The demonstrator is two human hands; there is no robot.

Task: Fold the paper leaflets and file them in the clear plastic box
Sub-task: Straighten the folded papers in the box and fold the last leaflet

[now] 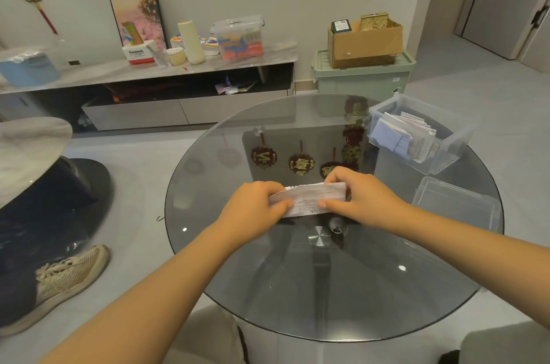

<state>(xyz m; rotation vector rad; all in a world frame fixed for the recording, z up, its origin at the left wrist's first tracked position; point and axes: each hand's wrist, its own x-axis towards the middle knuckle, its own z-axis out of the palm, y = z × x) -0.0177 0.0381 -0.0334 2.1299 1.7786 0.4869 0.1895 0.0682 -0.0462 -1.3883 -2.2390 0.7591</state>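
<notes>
At the centre of the frame both hands hold one white printed paper leaflet [309, 200] just above the round glass table [268, 289]. The left hand [253, 210] grips the leaflet's left end, fingers curled over the top edge and thumb pressed on the printed face. The right hand [354, 197] pinches the right end, its thumb flat on the front and its fingers wrapped behind the upper right corner. The sheet looks folded into a long, narrow strip, slightly creased. At the right of the frame, on the far right edge of the table, stands the clear plastic box [440, 161], open, with folded papers [407, 137] standing upright inside it. Just below it in the picture, nearer the person, lies a clear lid [458, 203] flat on the glass. At lower left a beige sneaker [71, 277] rests on the pale tiled floor.
</notes>
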